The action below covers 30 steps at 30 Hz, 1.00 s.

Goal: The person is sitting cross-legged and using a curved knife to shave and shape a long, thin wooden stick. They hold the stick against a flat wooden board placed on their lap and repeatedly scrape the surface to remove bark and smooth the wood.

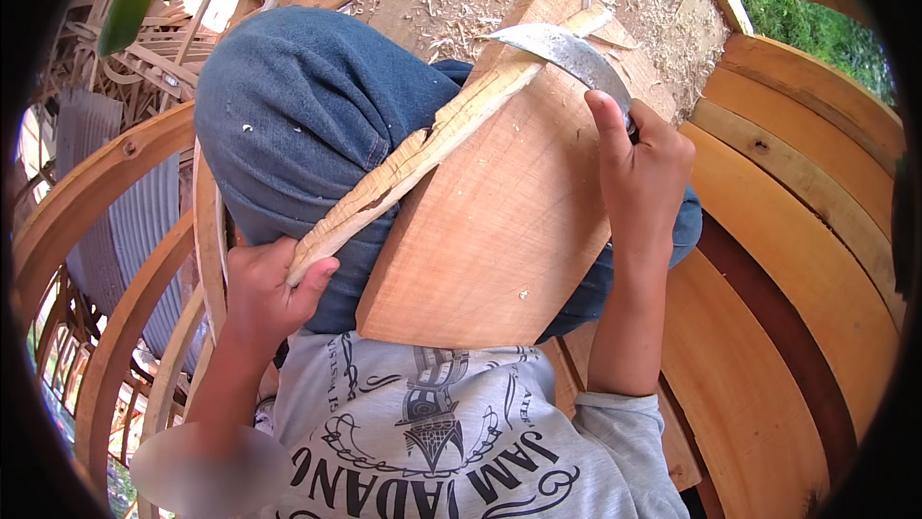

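My left hand (274,290) is closed round the near end of a rough, pale wooden stick (423,159), its bark side partly chipped. The stick slants up and to the right across a thick wooden board (509,221) lying over my lap. In my right hand (645,159) is a sickle, gripped by its handle, which the fingers mostly hide. The curved metal sickle blade (567,53) lies across the far part of the stick, its tip pointing left. Whether the edge bites into the wood I cannot tell.
Wood shavings (451,5) litter the surface beyond my knees. Orange-brown planks (768,221) curve along the right side. Curved wooden ribs (106,168) rise at the left, with corrugated grey sheets (144,231) behind them. My jeans-clad knee (298,106) is bent beside the stick.
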Tool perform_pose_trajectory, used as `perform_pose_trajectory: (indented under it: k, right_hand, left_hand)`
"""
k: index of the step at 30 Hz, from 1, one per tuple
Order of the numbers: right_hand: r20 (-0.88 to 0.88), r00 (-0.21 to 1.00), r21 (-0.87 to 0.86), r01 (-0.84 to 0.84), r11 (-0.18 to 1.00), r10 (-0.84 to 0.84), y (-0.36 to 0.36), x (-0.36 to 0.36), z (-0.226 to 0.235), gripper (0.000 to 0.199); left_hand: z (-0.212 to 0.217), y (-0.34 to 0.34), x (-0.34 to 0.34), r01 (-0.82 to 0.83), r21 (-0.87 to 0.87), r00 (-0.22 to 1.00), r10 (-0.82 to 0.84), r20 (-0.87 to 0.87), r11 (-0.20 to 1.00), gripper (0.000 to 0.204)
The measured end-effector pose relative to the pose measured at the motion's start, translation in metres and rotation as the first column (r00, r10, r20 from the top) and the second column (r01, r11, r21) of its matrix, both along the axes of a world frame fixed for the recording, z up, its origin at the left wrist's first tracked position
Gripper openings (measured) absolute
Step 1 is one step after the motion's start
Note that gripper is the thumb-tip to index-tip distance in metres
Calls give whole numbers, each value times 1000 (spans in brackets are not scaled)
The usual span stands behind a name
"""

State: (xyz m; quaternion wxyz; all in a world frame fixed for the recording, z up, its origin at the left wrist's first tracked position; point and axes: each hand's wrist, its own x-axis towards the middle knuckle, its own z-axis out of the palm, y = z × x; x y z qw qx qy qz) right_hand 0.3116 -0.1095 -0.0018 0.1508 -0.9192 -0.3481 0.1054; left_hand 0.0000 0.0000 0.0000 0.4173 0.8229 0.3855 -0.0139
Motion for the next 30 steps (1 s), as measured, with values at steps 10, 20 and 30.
perform_pose_trajectory:
  k: [10,20,30]
  right_hand:
    - [0,942,133,333,933,-336,-39,76,-16,63]
    - [-94,996,-36,2,999,-5,7,-18,5,62]
    - [116,991,-60,-61,996,67,11,6,-6,62]
  left_hand:
    - [1,4,1,37,60,999,-39,23,997,42]
    - [1,0,1,-7,-38,1000,7,11,999,40]
    - [5,2,9,-57,-122,997,62,41,991,42]
